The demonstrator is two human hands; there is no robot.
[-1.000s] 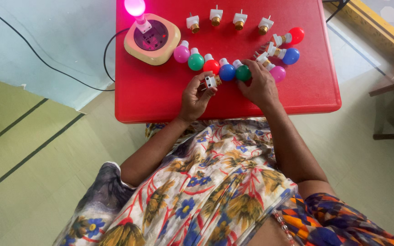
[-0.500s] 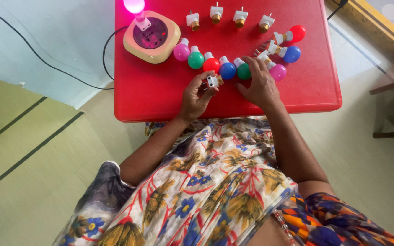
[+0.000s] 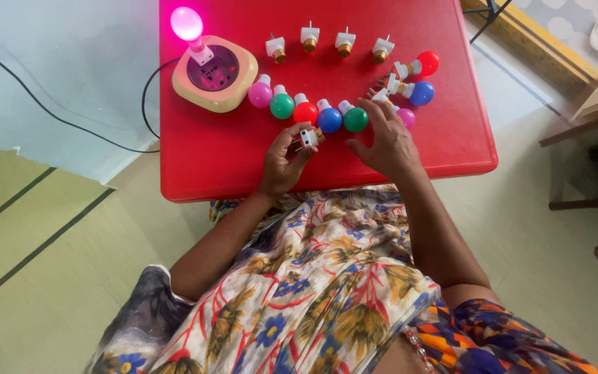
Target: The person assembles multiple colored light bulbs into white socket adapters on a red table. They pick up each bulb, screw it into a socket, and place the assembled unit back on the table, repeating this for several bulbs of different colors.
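The left hand (image 3: pixel 282 163) pinched a small white plug-in lamp holder with brass base (image 3: pixel 309 137) above the red plastic table (image 3: pixel 230 166). The right hand (image 3: pixel 385 142) hovered open-fingered beside the green round bulb (image 3: pixel 355 119).

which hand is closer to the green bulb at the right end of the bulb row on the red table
Right. The right hand has its fingertips just right of and below the green bulb, nearly touching. The left hand sits lower and further left, holding a small white adapter.
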